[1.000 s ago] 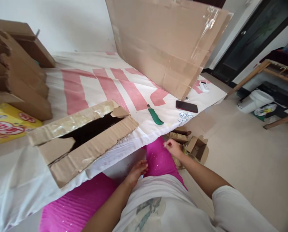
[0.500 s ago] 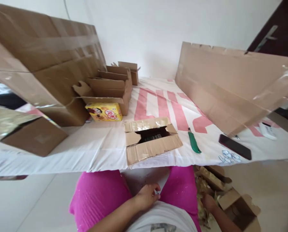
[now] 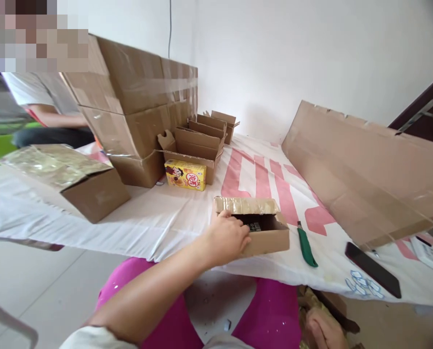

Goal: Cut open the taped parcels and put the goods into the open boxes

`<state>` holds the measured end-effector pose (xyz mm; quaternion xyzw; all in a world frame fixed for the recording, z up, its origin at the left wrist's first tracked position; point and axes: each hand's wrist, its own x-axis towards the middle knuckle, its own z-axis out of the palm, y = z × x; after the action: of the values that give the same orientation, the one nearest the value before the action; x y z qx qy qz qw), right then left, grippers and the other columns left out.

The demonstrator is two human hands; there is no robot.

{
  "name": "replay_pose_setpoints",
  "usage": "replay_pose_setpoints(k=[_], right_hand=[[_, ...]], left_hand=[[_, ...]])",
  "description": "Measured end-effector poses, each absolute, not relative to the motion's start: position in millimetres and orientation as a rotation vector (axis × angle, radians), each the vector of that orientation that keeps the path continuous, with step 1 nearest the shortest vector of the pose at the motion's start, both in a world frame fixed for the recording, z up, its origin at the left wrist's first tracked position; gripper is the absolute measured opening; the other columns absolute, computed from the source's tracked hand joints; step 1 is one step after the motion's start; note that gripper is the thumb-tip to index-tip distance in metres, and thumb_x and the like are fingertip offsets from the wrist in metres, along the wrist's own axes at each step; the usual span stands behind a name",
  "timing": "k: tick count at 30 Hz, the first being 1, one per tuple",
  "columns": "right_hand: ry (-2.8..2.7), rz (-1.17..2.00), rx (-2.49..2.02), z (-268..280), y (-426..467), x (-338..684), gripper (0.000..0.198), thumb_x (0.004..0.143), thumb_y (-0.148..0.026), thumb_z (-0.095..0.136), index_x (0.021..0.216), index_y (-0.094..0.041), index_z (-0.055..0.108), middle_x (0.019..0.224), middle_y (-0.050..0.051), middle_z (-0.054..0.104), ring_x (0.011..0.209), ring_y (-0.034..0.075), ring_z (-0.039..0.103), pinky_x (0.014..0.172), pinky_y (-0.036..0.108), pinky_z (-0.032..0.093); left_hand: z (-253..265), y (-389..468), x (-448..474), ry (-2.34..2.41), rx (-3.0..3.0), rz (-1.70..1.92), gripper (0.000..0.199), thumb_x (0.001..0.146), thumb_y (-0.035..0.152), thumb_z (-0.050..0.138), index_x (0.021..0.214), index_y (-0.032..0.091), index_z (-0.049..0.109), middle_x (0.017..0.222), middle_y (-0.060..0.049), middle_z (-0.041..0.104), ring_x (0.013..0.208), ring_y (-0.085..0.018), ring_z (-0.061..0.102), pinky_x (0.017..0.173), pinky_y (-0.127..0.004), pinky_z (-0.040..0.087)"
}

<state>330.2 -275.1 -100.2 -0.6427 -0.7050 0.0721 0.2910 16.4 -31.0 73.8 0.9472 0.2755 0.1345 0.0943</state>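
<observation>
A small cardboard box [image 3: 267, 242] with clear tape on its back flap stands at the table's front edge. My left hand [image 3: 231, 235] lies over its left end, fingers bent over the rim towards the opening. Inside, a dark item with pale printing [image 3: 254, 227] partly shows. Below the table edge on the right, my right hand [image 3: 323, 327] is closed beside tape-covered cardboard scraps [image 3: 307, 298]; whatever its fingers may hold is hidden. To the right of the box lies a green utility knife [image 3: 307, 248].
A yellow printed box [image 3: 185, 175] leans near several open cartons [image 3: 198, 140]. Large stacked boxes [image 3: 140, 87] and a taped box [image 3: 96, 194] occupy the left. A cardboard sheet [image 3: 362, 169] stands at right, behind a phone [image 3: 372, 269]. Another person's arm [image 3: 60, 118] shows at far left.
My left hand has risen from my lap onto the cardboard box. The front flap no longer lies folded out. My right hand stays low beside the scraps, and the view has shifted left.
</observation>
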Motion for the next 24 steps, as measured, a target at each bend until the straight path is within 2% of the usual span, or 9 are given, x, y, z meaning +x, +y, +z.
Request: replay_pose_setpoints(k=[3, 5, 7, 9, 11, 15, 17, 19, 24], right_hand=[[-1.946, -0.099, -1.480, -18, -235, 309, 0.016, 0.091, -0.021, 0.048, 0.100, -0.024, 0.062, 0.090, 0.007, 0.069, 0.086, 0.020, 0.067, 0.077, 0.032, 0.056], [-1.942, -0.123, -1.399, 23, -205, 290, 0.027, 0.092, -0.020, 0.047, 0.117, -0.025, 0.056, 0.104, 0.009, 0.068, 0.102, 0.022, 0.064, 0.088, 0.037, 0.053], [-1.978, 0.060, -1.296, 50, -172, 263, 0.033, 0.097, -0.029, 0.037, 0.126, -0.026, 0.050, 0.118, 0.012, 0.063, 0.114, 0.026, 0.058, 0.094, 0.044, 0.051], [-2.052, 0.231, -1.203, 64, -139, 229, 0.042, 0.099, -0.042, 0.029, 0.133, -0.024, 0.046, 0.129, 0.013, 0.058, 0.122, 0.027, 0.053, 0.100, 0.046, 0.047], [-2.187, 0.371, -1.176, 70, -108, 196, 0.045, 0.099, -0.044, 0.028, 0.134, -0.023, 0.046, 0.134, 0.011, 0.055, 0.126, 0.024, 0.050, 0.105, 0.043, 0.044], [-2.346, 0.395, -1.446, 69, -62, 172, 0.043, 0.099, -0.044, 0.031, 0.123, -0.019, 0.056, 0.121, 0.010, 0.064, 0.116, 0.022, 0.058, 0.100, 0.040, 0.046], [-2.370, 0.327, -1.685, 69, -50, 179, 0.042, 0.097, -0.048, 0.036, 0.112, -0.018, 0.062, 0.108, 0.011, 0.068, 0.105, 0.025, 0.063, 0.093, 0.041, 0.048], [-2.348, 0.177, -1.809, 69, -44, 192, 0.040, 0.094, -0.048, 0.043, 0.115, -0.019, 0.061, 0.108, 0.012, 0.067, 0.103, 0.027, 0.063, 0.091, 0.043, 0.048], [-2.274, -0.247, -1.724, 69, -30, 223, 0.059, 0.086, -0.043, 0.058, 0.138, -0.019, 0.044, 0.145, 0.014, 0.041, 0.134, 0.034, 0.037, 0.108, 0.053, 0.033]], left_hand=[[58, -41, 28, 0.953, 2.904, 0.501, 0.030, 0.089, 0.038, 0.050, 0.076, 0.017, 0.067, 0.079, -0.009, 0.064, 0.098, -0.029, 0.059, 0.105, -0.055, 0.030], [56, -49, 21, 1.035, 2.896, 0.624, 0.032, 0.087, 0.045, 0.054, 0.075, 0.020, 0.068, 0.088, -0.009, 0.063, 0.111, -0.032, 0.052, 0.111, -0.056, 0.020], [61, -52, 9, 1.138, 2.870, 0.711, 0.031, 0.085, 0.047, 0.056, 0.076, 0.020, 0.069, 0.099, -0.010, 0.061, 0.117, -0.033, 0.049, 0.113, -0.055, 0.017], [68, -48, -3, 1.270, 2.820, 0.741, 0.030, 0.086, 0.046, 0.056, 0.080, 0.019, 0.068, 0.102, -0.011, 0.061, 0.113, -0.033, 0.052, 0.111, -0.054, 0.020], [73, -39, -16, 1.377, 2.749, 0.696, 0.032, 0.086, 0.048, 0.055, 0.085, 0.019, 0.068, 0.094, -0.010, 0.063, 0.101, -0.031, 0.058, 0.107, -0.055, 0.024], [73, -18, -33, 1.338, 2.659, 0.485, 0.042, 0.082, 0.059, 0.056, 0.093, 0.020, 0.066, 0.075, -0.006, 0.064, 0.085, -0.028, 0.061, 0.099, -0.051, 0.032], [71, -13, -36, 1.274, 2.650, 0.467, 0.043, 0.082, 0.061, 0.054, 0.092, 0.021, 0.066, 0.079, -0.006, 0.063, 0.089, -0.027, 0.059, 0.094, -0.044, 0.037], [71, -13, -36, 1.215, 2.646, 0.502, 0.041, 0.085, 0.059, 0.051, 0.089, 0.021, 0.068, 0.085, -0.006, 0.060, 0.093, -0.026, 0.058, 0.089, -0.039, 0.041], [76, -19, -32, 1.105, 2.707, 0.408, 0.030, 0.088, 0.045, 0.053, 0.082, 0.022, 0.072, 0.093, -0.006, 0.059, 0.092, -0.024, 0.056, 0.086, -0.038, 0.043]])
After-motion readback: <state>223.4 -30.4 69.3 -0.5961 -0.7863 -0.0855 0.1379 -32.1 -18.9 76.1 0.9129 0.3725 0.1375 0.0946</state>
